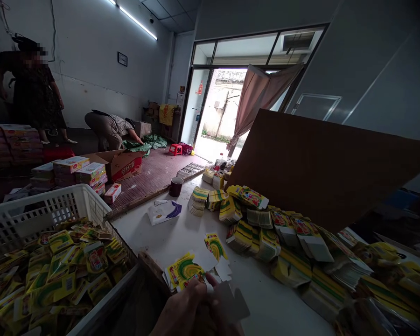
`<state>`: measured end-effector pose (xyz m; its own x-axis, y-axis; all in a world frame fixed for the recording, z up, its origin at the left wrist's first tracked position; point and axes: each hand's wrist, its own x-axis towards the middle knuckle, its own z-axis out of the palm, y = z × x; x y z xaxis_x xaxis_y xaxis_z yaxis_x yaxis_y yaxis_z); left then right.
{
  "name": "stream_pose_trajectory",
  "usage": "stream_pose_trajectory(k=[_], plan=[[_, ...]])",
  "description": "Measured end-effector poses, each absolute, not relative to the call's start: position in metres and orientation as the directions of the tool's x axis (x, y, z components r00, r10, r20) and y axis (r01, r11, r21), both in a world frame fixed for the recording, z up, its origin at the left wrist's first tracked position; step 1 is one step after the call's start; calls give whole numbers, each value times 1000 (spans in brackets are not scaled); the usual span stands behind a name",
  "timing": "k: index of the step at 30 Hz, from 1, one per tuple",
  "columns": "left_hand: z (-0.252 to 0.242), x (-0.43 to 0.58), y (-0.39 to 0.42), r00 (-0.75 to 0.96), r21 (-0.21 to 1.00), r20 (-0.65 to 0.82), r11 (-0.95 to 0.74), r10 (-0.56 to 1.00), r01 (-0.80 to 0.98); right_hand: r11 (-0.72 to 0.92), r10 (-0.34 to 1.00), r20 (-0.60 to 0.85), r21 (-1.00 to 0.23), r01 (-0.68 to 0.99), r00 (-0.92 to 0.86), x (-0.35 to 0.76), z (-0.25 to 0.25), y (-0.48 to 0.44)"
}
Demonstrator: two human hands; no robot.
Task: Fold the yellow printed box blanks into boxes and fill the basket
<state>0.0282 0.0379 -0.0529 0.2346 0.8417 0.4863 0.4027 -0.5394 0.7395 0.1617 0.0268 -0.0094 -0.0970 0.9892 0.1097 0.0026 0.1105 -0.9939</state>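
My left hand (187, 308) sits at the bottom edge, fingers closed on a flat yellow-and-green carton blank (184, 270) held just above the white table (182, 233). A grey unprinted flap (233, 303) of the blank sticks out to the right. Only a sliver of my right hand (226, 330) shows beneath it, with its fingers hidden. Another loose blank (215, 245) lies on the table just beyond.
A white plastic crate (56, 205) at left holds several yellow packets. Stacks of flat cartons (287, 242) line the table's right side before a leaning brown board (318, 163). A tissue pack (164, 211) and dark cup (176, 186) lie further back. Two people (31, 84) work far left.
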Motion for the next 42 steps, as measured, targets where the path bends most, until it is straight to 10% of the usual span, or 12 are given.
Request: stream_pose_trajectory(k=[13,25,33,38,42], plan=[[-19,4,35,254,766,276,-371,927,525,622,783,549,-685,381,-292,170,-31,37],[18,-29,23,297,808,46,-210,954,550,445,798,121,-779,442,-591,179,22,38],[0,-53,18,104,793,43,-97,994,601,263,925,165,-927,266,-342,161,-11,40],[-7,-125,19,-403,513,387,169,829,842,323,946,237,-725,608,-220,188,-17,71],[-23,-136,15,-400,540,327,178,856,823,386,921,231,-646,658,-314,185,-18,96]])
